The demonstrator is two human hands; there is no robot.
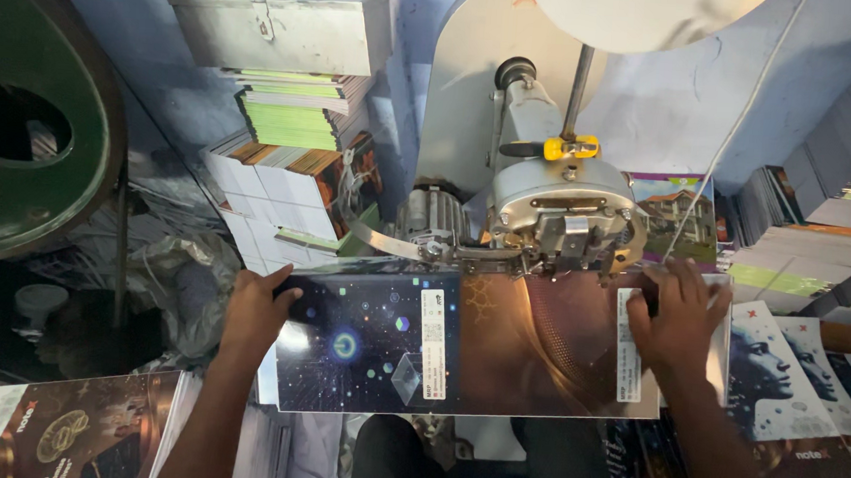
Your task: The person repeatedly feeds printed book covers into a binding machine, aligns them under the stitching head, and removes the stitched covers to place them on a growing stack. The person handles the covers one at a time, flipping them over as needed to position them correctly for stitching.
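Two bare hands hold a wide, glossy printed cover sheet (458, 344), dark blue with star-like dots on one half and coppery brown on the other, flat under the round grey metal stitching machine head (565, 213). The left hand (259, 308) grips the sheet's blue end, well to the left of the machine head, fingers curled over the edge with the thumb on top. The right hand (677, 318) lies just below and to the right of the machine head, palm down, fingers spread and pressed on the sheet's brown end; whether it grasps anything underneath cannot be told. The sheet's upper edge sits right beneath the machine head, touching its base.

Behind and to the left of the machine head stand stacks of white and green notebooks (293, 152), topped by a grey metal box (281, 25). Far left of it is a large green disc (29, 116). To the right of the machine head lie more printed covers showing a bluish face (782, 369), and further stacks of books (820, 234).
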